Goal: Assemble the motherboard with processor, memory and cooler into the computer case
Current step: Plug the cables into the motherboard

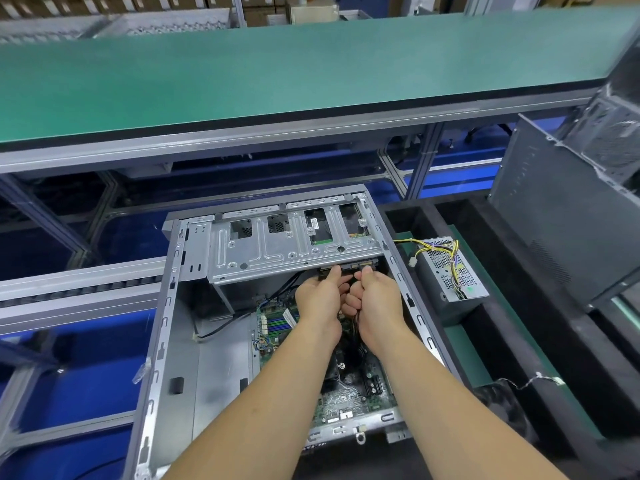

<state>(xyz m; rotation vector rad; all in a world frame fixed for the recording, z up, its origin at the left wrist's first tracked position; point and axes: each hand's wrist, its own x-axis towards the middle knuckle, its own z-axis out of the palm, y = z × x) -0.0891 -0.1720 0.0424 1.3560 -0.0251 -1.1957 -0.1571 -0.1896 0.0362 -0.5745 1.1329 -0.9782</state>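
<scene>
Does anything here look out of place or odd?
One thing: the power supply sits outside the computer case, to its right, with its wires loose. Both hands work at the drive cage.

Two bare forearms reach forward side by side; left hand (320, 299) and right hand (375, 299) touch, fingers curled, thumbs extended forward.
</scene>
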